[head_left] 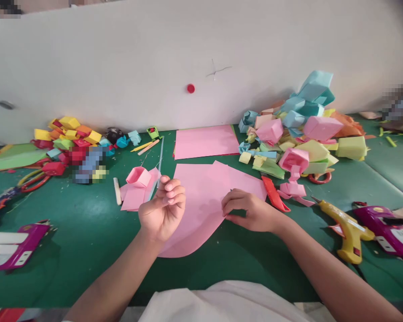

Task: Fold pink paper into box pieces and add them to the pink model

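Note:
A large pink paper sheet (201,192) lies in the middle of the table, its near edge curving up off the surface. My right hand (250,211) pinches the sheet's right edge between thumb and fingers. Over the sheet's left side, my left hand (164,208) is raised with the palm turned up and the fingers curled in; I see nothing inside it. Just left of that hand, a folded pink paper box (138,177) rests on smaller pink paper pieces (136,197). A second pink sheet (251,179) shows partly under the large one at the right.
Behind lies a pink paper stack (206,142). Colourful folded paper boxes are heaped left (70,129) and right (298,134). At right are a red cutter (274,194), a yellow glue gun (347,230) and a purple device (386,228). Another purple device (23,246) stands left, near scissors (36,179).

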Tool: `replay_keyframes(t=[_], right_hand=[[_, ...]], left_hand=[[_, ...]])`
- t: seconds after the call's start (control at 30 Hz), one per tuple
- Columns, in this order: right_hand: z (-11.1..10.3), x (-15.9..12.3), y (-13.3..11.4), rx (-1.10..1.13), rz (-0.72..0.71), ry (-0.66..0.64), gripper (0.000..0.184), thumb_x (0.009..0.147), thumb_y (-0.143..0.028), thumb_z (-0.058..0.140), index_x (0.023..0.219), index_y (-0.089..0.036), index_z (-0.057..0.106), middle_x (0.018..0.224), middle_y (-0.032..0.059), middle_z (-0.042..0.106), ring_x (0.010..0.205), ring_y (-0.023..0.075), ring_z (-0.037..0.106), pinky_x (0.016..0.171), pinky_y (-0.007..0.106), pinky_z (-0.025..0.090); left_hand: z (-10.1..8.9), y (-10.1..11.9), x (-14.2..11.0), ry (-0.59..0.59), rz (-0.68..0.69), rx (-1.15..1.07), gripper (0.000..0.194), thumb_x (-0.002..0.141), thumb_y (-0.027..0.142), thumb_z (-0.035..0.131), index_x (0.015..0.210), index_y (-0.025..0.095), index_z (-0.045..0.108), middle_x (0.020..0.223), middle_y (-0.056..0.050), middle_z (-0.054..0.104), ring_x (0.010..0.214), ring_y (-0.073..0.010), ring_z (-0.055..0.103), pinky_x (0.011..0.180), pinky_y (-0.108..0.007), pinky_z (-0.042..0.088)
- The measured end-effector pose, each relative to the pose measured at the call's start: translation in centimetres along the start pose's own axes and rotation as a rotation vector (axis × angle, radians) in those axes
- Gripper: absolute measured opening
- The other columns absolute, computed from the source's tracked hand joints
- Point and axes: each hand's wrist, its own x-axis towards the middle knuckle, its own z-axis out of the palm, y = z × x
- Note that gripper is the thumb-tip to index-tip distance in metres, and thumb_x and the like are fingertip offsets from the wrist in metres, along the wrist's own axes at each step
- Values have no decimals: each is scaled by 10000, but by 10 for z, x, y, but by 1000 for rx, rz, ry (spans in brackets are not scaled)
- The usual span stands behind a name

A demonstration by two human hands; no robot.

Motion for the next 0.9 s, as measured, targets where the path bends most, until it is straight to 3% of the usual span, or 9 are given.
replay_keyframes(t=[0.2,0.3,0.4,0.53,0.67,0.8,0.9], right_hand=[[0,0,-1,-10,14,-6,117,898,-130,633,930,-210,713,1005,72,688,934,197,617,824,359,523],[-2,-2,-1,21,44,-12,112,907,-145,620,928,-210,709,1007,71,689,931,193,629,829,350,523],[-4,-4,0,47,137,-11,113,926,-184,591,941,-206,702,1004,71,703,923,194,645,819,342,525],[-8,-6,2,40,351,21,111,907,-247,598,945,-207,693,963,59,721,868,202,667,783,337,523],[-11,-6,7,101,595,117,133,857,-341,642,819,-219,676,813,7,690,740,183,639,662,304,482],[-11,-6,24,175,711,257,194,826,-389,642,748,-212,632,677,-17,629,658,169,611,601,286,470],[-8,-7,37,199,753,333,156,829,-350,602,852,-201,641,662,-10,634,637,175,640,587,286,500]], left_hand=[[-3,-2,1,-24,-12,3,399,616,-88,700,890,195,634,756,38,557,646,-25,587,587,-62,509],[-7,2,5,-31,-21,117,361,623,-62,718,874,191,663,759,33,572,657,-32,588,590,-80,512],[-16,22,16,-60,-22,409,256,641,50,776,850,176,701,764,5,600,703,-89,615,616,-165,546],[-36,64,35,-45,315,730,228,639,117,812,848,165,735,791,-22,650,740,-123,629,671,-226,555],[-56,87,44,-20,271,752,278,653,218,828,913,181,739,877,-49,687,800,-168,653,696,-279,557],[-69,81,48,-57,259,665,334,733,395,784,1022,241,721,1004,-48,697,873,-190,658,732,-318,561],[-77,65,53,-76,318,979,409,787,451,740,1133,239,690,1182,-92,671,956,-228,666,741,-340,560]])
